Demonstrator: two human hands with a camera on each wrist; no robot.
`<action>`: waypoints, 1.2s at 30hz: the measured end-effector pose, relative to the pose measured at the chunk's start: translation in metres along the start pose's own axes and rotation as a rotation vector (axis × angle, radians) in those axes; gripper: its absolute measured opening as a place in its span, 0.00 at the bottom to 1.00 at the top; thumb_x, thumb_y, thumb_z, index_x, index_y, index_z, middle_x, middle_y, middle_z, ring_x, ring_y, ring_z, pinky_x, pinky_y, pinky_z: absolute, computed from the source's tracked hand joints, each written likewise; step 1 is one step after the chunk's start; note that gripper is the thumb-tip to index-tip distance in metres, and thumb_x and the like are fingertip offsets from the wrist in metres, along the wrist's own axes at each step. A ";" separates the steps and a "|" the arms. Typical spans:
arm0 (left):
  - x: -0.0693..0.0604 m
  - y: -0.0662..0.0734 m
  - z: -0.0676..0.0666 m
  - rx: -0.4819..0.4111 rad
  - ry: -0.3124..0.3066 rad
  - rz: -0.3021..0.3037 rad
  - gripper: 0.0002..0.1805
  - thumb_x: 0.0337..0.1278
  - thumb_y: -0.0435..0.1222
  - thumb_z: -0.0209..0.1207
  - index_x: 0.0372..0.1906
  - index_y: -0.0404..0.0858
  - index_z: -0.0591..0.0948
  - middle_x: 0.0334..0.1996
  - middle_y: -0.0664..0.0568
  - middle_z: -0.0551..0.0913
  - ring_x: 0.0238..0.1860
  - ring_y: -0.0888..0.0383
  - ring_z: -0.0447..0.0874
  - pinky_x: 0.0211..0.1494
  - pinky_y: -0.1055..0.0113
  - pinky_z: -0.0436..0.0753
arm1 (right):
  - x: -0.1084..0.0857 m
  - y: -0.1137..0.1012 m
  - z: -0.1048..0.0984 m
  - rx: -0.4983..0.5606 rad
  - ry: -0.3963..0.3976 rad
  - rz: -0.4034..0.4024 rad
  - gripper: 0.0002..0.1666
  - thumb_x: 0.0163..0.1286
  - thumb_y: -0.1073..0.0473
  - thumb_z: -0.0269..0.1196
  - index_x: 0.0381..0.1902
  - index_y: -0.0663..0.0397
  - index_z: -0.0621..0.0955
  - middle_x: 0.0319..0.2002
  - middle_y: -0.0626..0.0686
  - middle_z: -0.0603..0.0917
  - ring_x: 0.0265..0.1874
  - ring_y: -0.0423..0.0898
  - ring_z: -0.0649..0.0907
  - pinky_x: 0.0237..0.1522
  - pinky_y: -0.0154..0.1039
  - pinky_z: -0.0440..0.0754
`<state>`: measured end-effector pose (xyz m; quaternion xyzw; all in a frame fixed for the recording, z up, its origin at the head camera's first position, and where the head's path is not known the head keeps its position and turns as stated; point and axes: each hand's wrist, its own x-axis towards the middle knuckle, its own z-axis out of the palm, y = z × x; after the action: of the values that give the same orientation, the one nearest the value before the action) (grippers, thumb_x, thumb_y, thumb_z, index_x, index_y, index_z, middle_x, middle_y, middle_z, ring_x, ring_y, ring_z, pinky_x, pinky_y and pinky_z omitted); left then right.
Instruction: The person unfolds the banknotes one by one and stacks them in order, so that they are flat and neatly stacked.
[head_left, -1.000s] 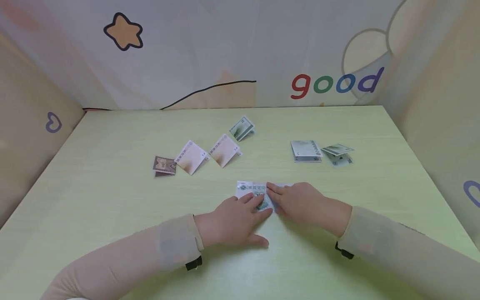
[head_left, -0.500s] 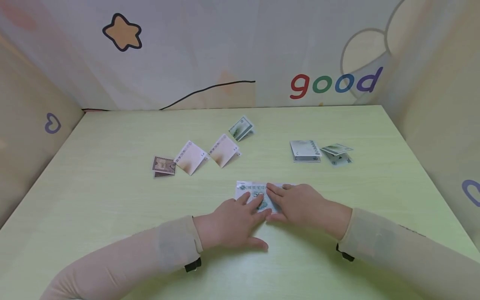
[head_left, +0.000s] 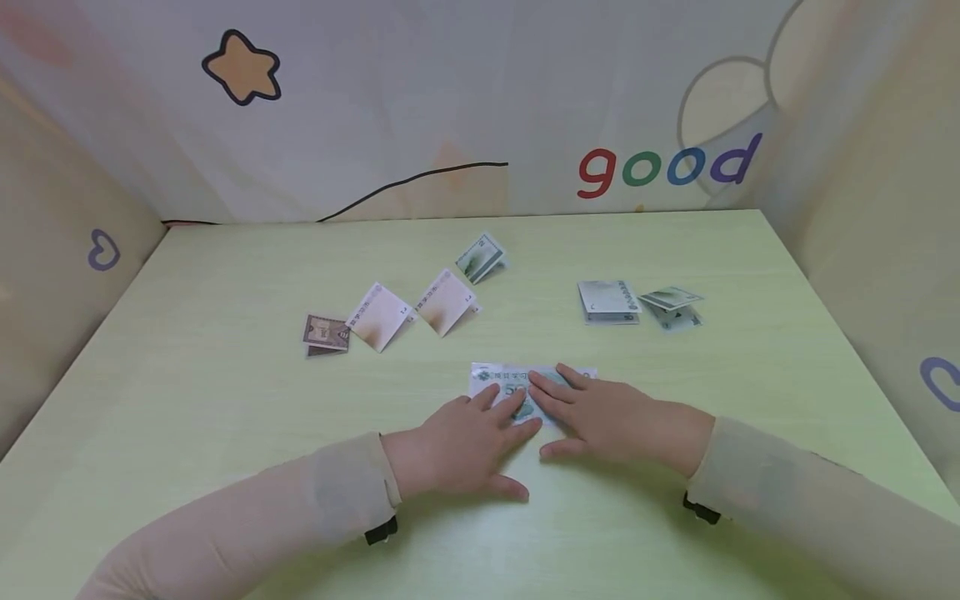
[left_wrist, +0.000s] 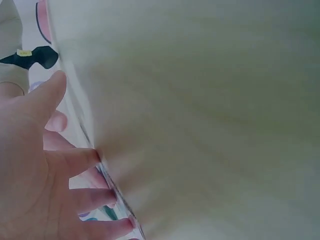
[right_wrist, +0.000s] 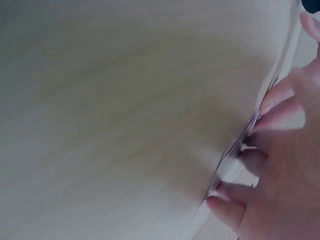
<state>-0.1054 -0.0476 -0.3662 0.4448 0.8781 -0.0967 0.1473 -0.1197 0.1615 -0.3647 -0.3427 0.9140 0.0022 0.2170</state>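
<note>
A pale green-and-white banknote (head_left: 487, 377) lies spread on the table near its middle. My left hand (head_left: 468, 442) rests on its left part with the fingers spread and the thumb out on the table. On its right part lie the fingertips of my right hand (head_left: 615, 417), also spread, the thumb beside the note's near edge. Both hands cover part of the note. The left wrist view shows my left hand (left_wrist: 45, 170) with its fingertips along the note's edge; in the right wrist view my right hand (right_wrist: 280, 165) touches it likewise.
Behind the hands stand folded notes: a brown one (head_left: 327, 332), two pale ones (head_left: 379, 317) (head_left: 447, 302), and a green one (head_left: 482, 257). Further right are a folded pale note (head_left: 607, 297) and a green one (head_left: 673, 307). Printed cloth walls (head_left: 375, 100) border the table.
My right hand has shifted slightly right, its fingers spreading apart and uncovering more of the note's right end. My left hand has barely moved.
</note>
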 end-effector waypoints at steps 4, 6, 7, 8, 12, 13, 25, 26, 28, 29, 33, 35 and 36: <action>-0.001 0.000 0.002 -0.027 0.000 -0.004 0.46 0.53 0.71 0.39 0.73 0.51 0.54 0.73 0.46 0.48 0.69 0.40 0.51 0.61 0.49 0.67 | -0.002 0.004 -0.002 0.054 -0.031 -0.037 0.50 0.64 0.27 0.44 0.73 0.50 0.52 0.74 0.50 0.46 0.70 0.60 0.46 0.64 0.57 0.56; -0.002 0.001 0.003 -0.042 -0.004 -0.005 0.46 0.53 0.71 0.39 0.73 0.51 0.54 0.73 0.45 0.46 0.69 0.38 0.49 0.62 0.48 0.66 | -0.002 0.004 -0.004 0.065 -0.034 -0.052 0.49 0.65 0.27 0.44 0.73 0.51 0.52 0.73 0.50 0.46 0.70 0.60 0.46 0.65 0.56 0.54; -0.002 0.001 0.003 -0.048 -0.008 -0.006 0.46 0.53 0.70 0.40 0.73 0.50 0.53 0.73 0.45 0.46 0.69 0.37 0.49 0.62 0.48 0.66 | -0.002 0.004 -0.005 0.063 -0.033 -0.059 0.49 0.65 0.28 0.44 0.73 0.52 0.52 0.73 0.51 0.47 0.70 0.61 0.46 0.65 0.56 0.53; -0.002 0.001 0.003 -0.052 -0.013 -0.008 0.46 0.53 0.70 0.40 0.73 0.50 0.53 0.73 0.44 0.45 0.69 0.36 0.48 0.62 0.48 0.65 | -0.002 0.004 -0.006 0.063 -0.031 -0.066 0.49 0.66 0.28 0.44 0.73 0.53 0.52 0.73 0.52 0.47 0.70 0.61 0.46 0.65 0.57 0.53; -0.002 0.002 0.002 -0.048 -0.031 -0.011 0.47 0.53 0.70 0.40 0.73 0.50 0.51 0.73 0.44 0.43 0.69 0.35 0.47 0.63 0.48 0.65 | -0.003 0.000 -0.008 0.045 -0.030 -0.068 0.48 0.66 0.30 0.46 0.73 0.55 0.53 0.73 0.53 0.48 0.69 0.62 0.47 0.65 0.56 0.53; -0.002 0.002 0.002 -0.047 -0.034 -0.013 0.47 0.53 0.71 0.39 0.74 0.50 0.51 0.73 0.44 0.43 0.69 0.35 0.47 0.63 0.48 0.65 | -0.003 0.000 -0.008 0.042 -0.031 -0.064 0.48 0.67 0.31 0.46 0.73 0.55 0.53 0.73 0.53 0.48 0.69 0.62 0.48 0.65 0.56 0.54; -0.005 -0.003 0.000 -0.047 -0.009 0.003 0.45 0.55 0.69 0.39 0.73 0.49 0.54 0.73 0.45 0.47 0.70 0.45 0.49 0.65 0.49 0.61 | 0.001 0.000 -0.010 0.044 -0.033 -0.036 0.49 0.65 0.30 0.47 0.73 0.55 0.54 0.73 0.51 0.49 0.70 0.61 0.50 0.62 0.57 0.61; -0.005 -0.004 0.000 -0.040 -0.002 0.005 0.44 0.56 0.69 0.38 0.73 0.49 0.55 0.73 0.46 0.48 0.70 0.46 0.50 0.65 0.50 0.61 | 0.001 0.000 -0.010 0.046 -0.031 -0.037 0.49 0.65 0.30 0.47 0.73 0.55 0.53 0.73 0.51 0.49 0.70 0.61 0.50 0.62 0.57 0.61; -0.005 -0.006 -0.001 -0.039 0.001 0.012 0.43 0.57 0.68 0.38 0.73 0.49 0.55 0.72 0.45 0.48 0.70 0.46 0.50 0.66 0.51 0.60 | 0.001 0.000 -0.010 0.045 -0.025 -0.039 0.49 0.65 0.30 0.47 0.73 0.55 0.53 0.73 0.51 0.49 0.69 0.61 0.50 0.62 0.57 0.61; -0.006 -0.007 -0.001 -0.041 -0.001 0.016 0.43 0.57 0.68 0.38 0.73 0.48 0.55 0.72 0.45 0.48 0.70 0.46 0.50 0.66 0.52 0.60 | 0.001 0.000 -0.010 0.043 -0.022 -0.041 0.49 0.65 0.30 0.48 0.73 0.55 0.53 0.73 0.51 0.49 0.69 0.62 0.50 0.62 0.57 0.60; -0.006 -0.007 -0.001 -0.048 -0.010 0.024 0.43 0.59 0.67 0.37 0.72 0.47 0.56 0.72 0.44 0.48 0.71 0.46 0.47 0.67 0.51 0.58 | -0.001 0.000 -0.009 0.023 -0.011 -0.044 0.48 0.66 0.31 0.48 0.72 0.56 0.55 0.73 0.55 0.49 0.69 0.62 0.51 0.64 0.56 0.57; -0.006 -0.008 -0.002 -0.037 -0.006 0.021 0.42 0.59 0.67 0.37 0.72 0.48 0.57 0.72 0.44 0.49 0.71 0.46 0.47 0.67 0.51 0.58 | -0.002 0.001 -0.008 0.019 -0.002 -0.051 0.48 0.66 0.31 0.48 0.71 0.57 0.56 0.72 0.58 0.50 0.69 0.62 0.51 0.65 0.56 0.55; -0.006 -0.008 -0.002 -0.030 -0.001 0.018 0.42 0.59 0.67 0.37 0.72 0.48 0.57 0.72 0.45 0.50 0.71 0.47 0.47 0.67 0.50 0.58 | -0.003 0.001 -0.008 0.017 0.002 -0.050 0.48 0.66 0.31 0.48 0.71 0.57 0.57 0.72 0.59 0.50 0.69 0.62 0.51 0.65 0.56 0.55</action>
<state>-0.1089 -0.0563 -0.3617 0.4503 0.8753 -0.0826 0.1553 -0.1219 0.1630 -0.3561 -0.3633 0.9055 -0.0114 0.2190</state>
